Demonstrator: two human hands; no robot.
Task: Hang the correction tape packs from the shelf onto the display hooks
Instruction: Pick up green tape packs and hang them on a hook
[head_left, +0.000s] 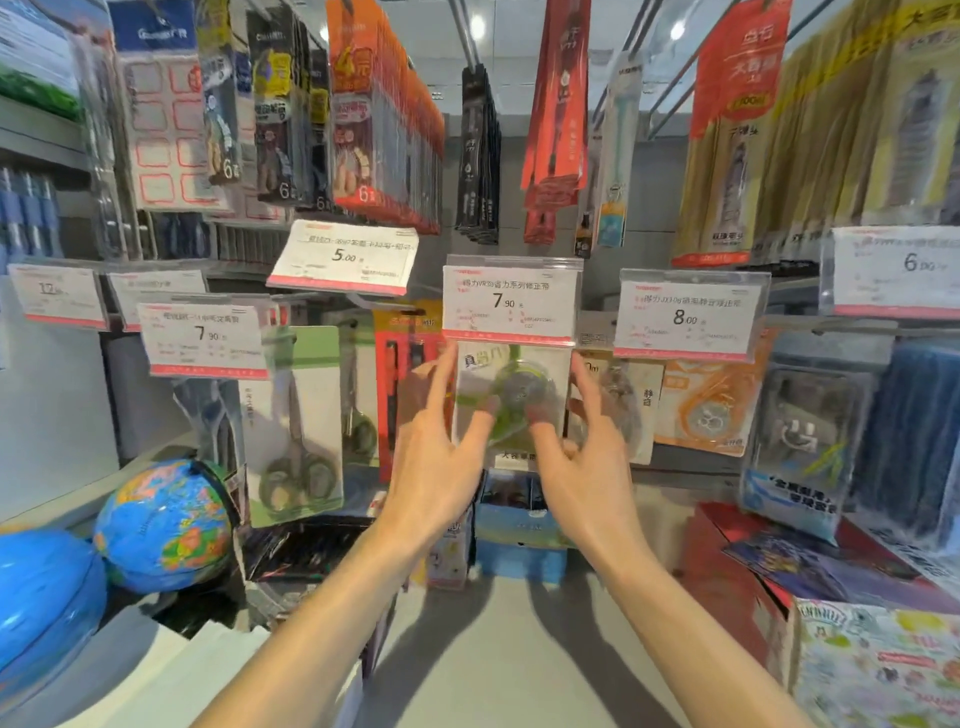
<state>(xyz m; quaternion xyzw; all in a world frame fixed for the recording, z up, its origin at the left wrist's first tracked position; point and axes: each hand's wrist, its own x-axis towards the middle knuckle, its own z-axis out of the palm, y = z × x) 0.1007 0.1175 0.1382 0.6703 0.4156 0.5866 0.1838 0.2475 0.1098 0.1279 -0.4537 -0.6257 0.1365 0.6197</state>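
Observation:
A clear correction tape pack (511, 384) with a green dispenser hangs upright just under the 7.90 price tag (511, 301). My left hand (441, 457) grips its left edge, thumb on the front and index finger up the side. My right hand (587, 467) grips the right edge the same way. The pack's top and the display hook are hidden behind the price tag. More packs hang to the right: a pale one (623, 405) and an orange one (706, 410).
A blue box (519, 519) stands on the grey shelf (498, 649) below my hands. Scissors packs (296, 426) hang at left above two globes (161, 525). A red carton (727, 561) and printed boxes sit at right. Rows of pen packs hang overhead.

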